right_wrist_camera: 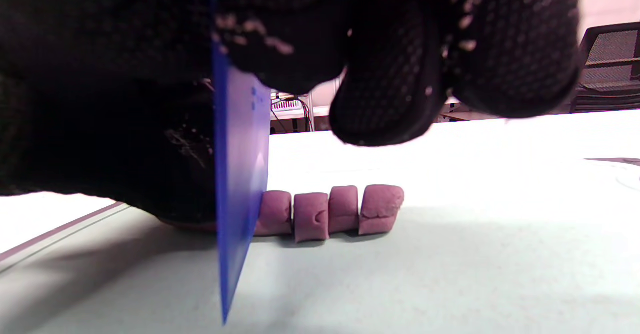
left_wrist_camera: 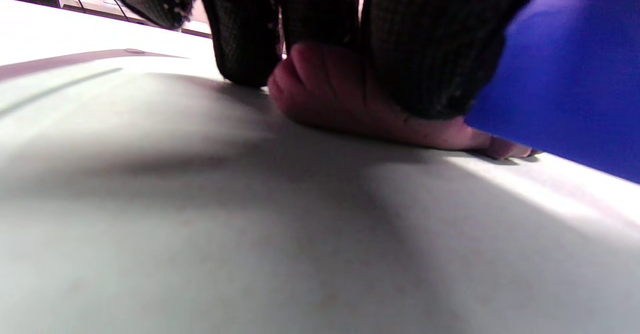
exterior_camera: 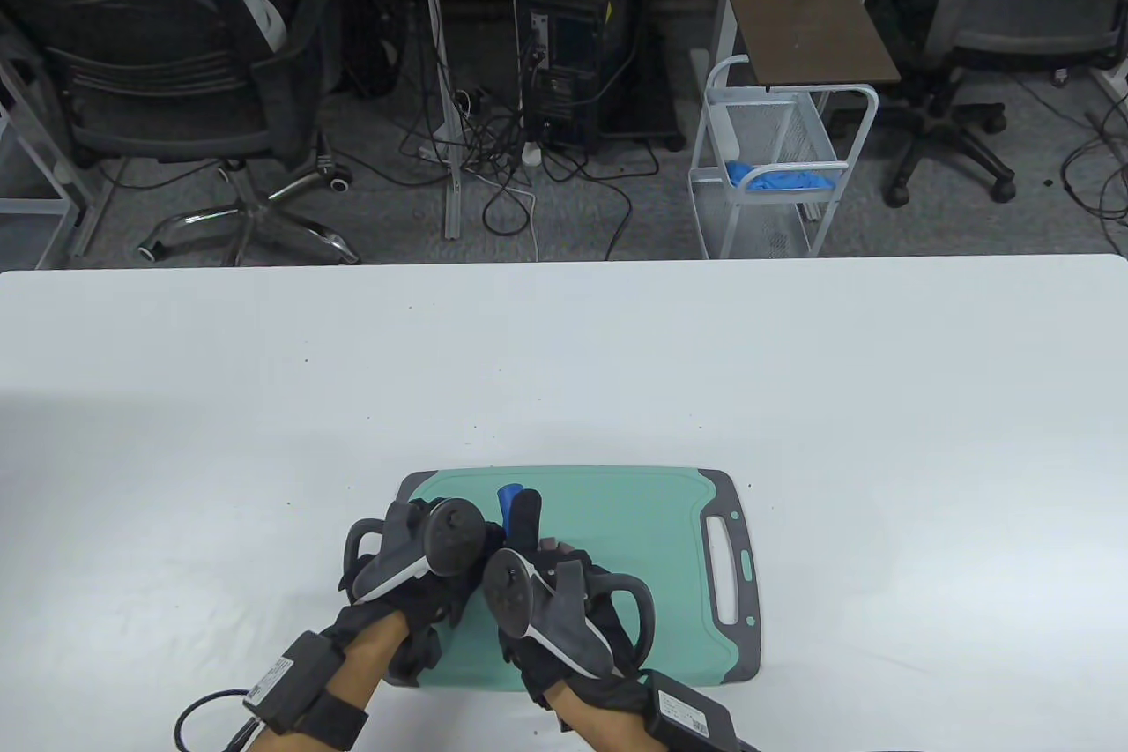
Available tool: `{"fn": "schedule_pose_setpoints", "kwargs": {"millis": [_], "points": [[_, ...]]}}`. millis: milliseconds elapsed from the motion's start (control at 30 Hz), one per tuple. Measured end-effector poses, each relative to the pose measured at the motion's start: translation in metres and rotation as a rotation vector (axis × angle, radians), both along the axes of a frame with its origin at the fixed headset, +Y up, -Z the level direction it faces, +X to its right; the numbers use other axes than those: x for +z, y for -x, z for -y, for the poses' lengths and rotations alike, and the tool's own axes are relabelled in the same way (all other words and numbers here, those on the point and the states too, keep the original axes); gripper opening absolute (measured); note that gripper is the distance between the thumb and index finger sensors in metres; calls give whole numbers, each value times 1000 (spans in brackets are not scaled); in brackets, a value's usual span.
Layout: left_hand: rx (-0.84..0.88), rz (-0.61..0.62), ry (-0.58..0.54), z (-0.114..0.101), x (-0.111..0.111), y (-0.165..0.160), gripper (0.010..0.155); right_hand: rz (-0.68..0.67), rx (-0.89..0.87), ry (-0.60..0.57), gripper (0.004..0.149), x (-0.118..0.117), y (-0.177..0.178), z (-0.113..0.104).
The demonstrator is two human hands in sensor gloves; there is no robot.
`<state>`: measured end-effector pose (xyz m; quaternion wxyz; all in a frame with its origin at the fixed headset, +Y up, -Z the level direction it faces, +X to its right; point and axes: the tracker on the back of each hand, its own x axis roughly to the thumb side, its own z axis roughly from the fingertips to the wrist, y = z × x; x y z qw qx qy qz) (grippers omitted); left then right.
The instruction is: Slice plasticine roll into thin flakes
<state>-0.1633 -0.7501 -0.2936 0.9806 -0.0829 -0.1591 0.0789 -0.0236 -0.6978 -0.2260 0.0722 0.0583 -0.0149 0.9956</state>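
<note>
**Plasticine roll partly sliced on a cutting board**

Four chunky slices (right_wrist_camera: 330, 214) lie cut in a row on the teal cutting board (exterior_camera: 679, 523), which rests on a white surface (exterior_camera: 564, 364); they look thicker than flakes, and uncut roll remains; the left hand (exterior_camera: 414, 567) presses the soft, matte mauve plasticine roll (left_wrist_camera: 345, 98) flat against the board; the right hand (exterior_camera: 546, 602) grips a thin, smooth blue plastic blade (right_wrist_camera: 240, 174), standing upright against the last cut
</note>
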Motion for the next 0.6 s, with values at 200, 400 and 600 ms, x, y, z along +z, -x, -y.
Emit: {"fn": "schedule_pose_setpoints", "kwargs": {"millis": [200,400,600], "points": [[-1,0,0,0,0,0,49,0,6,1,84,-1,1,0],[-2,0,0,0,0,-1,49,0,9,2,84,-3,3,1],[-2,0,0,0,0,-1,49,2,9,2,84,-5,4,5]]}}
